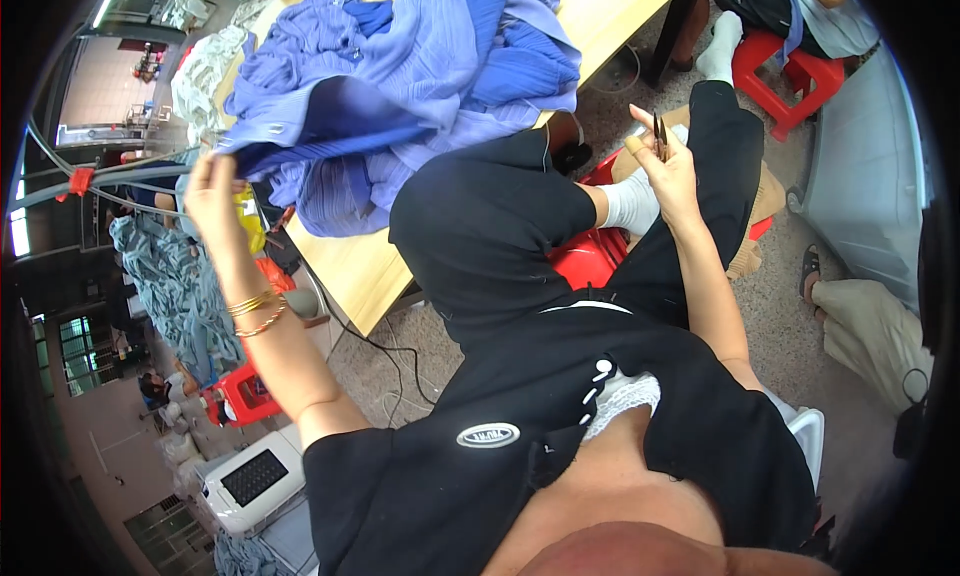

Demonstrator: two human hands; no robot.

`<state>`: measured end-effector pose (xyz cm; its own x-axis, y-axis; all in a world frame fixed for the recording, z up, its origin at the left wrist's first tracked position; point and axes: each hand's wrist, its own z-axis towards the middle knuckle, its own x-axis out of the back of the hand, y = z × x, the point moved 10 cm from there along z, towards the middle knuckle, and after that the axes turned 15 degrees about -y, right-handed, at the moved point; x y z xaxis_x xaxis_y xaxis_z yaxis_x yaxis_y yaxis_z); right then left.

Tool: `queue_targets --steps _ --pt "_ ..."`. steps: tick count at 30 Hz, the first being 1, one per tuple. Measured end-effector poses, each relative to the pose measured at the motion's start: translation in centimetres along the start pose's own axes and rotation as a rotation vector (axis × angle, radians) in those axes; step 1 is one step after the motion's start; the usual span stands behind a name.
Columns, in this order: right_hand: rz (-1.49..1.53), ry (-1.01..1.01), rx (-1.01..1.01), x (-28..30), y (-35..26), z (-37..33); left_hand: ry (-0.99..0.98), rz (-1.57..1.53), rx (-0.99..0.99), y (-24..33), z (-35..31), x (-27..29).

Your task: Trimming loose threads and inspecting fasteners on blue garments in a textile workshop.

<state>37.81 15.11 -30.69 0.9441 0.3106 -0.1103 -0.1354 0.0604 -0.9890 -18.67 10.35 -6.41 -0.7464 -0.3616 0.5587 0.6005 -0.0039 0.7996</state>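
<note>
My left hand (212,194) is closed, its fingertips pinching the edge of a violet-blue garment (320,126) and lifting that edge off the heap. A small round button or eyelet shows near the held edge. The garment's other end merges into the pile of the same crinkled violet-blue cloth (430,46) on the table. Over my lap, away from the cloth, my right hand (672,181) is wrapped round dark thread snips (659,134) with their points upward. A tan cover wraps one of that hand's digits.
The pale wooden table (365,281) has a corner close to my left knee. Red plastic stools (795,76) stand at the far right and under my legs. Black cables (400,361) trail along the floor. Grey-green cloth (175,286) hangs at the left, and another person sits at the upper right.
</note>
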Motion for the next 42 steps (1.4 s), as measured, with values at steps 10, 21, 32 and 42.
queue_targets --steps 10,21,32,42 --pt "-0.004 -0.077 -0.062 -2.7 0.4 0.6 -0.531 0.516 -0.547 11.0 -6.9 -25.0" --pt "-0.201 -0.234 0.13 -8.1 -7.6 4.3 -0.117 -0.541 -0.415 15.0 0.2 -12.9" --pt "-0.36 -0.232 0.443 -16.7 -13.9 11.1 -0.038 -0.797 -0.446 16.1 -4.9 -8.0" --pt "-0.388 -0.411 0.706 -19.1 -13.7 17.7 -0.211 -0.638 -0.612 16.2 -9.8 -6.8"
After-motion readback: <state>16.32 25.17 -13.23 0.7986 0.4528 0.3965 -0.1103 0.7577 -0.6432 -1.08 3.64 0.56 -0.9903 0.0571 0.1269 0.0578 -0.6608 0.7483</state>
